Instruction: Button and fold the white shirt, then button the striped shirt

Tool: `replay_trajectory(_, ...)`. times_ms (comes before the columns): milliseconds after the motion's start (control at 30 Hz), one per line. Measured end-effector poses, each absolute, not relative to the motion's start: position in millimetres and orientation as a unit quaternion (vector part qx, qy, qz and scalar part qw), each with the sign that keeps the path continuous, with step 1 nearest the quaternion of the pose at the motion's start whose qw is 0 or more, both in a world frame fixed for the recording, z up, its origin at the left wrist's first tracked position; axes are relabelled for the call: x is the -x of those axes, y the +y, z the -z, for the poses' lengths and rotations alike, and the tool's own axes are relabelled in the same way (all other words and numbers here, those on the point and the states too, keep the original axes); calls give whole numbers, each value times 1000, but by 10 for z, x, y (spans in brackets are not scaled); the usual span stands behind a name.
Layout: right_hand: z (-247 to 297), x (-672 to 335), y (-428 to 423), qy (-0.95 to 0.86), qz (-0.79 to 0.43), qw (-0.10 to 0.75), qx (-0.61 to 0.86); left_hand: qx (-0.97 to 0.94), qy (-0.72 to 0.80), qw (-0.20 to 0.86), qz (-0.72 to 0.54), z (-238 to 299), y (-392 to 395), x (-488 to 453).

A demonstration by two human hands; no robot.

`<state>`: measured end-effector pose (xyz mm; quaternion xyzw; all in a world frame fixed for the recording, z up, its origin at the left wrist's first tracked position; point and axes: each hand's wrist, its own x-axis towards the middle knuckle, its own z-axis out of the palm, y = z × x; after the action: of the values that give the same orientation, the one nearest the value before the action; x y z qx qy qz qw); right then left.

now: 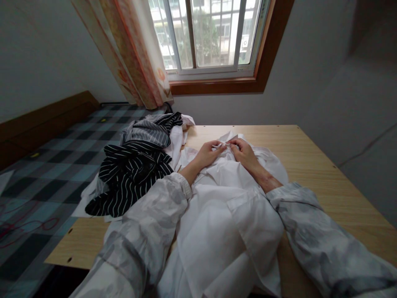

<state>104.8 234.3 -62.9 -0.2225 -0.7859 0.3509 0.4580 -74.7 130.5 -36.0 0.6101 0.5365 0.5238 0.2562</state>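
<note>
A white garment [217, 219], which looks like a shirt, is spread over the wooden table and hangs over its near edge toward me. At its far end, the fingers of my left hand [211, 153] are closed in a pinch on a gathered bit of the white cloth. Just to the right, my right hand [243, 152] pinches the same gathered part, its fingertips almost meeting those of the left. Whether a button or an edge lies between the fingers is too small to tell.
On the table's left lies a heap of black striped clothes [133, 178] with white cloth under it. The wooden table [313, 165] reaches toward the wall below a window [214, 37]. At left is a bed with a checked cover [71, 149], beside a patterned curtain [133, 54].
</note>
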Motion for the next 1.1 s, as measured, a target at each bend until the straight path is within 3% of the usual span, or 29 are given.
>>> replay_trajectory(267,621,-1050,2325,-783,-367,446,232,-613,541,247,-521,361,1291,736)
replay_trajectory(767,508,-1111,2264,-829,-245,466,190,-575,543,293,-538,298,1305,752)
replay_trajectory(1100,458,-1146,2194,-832,-243,453,209,-531,544,329,-560,278,1330,707)
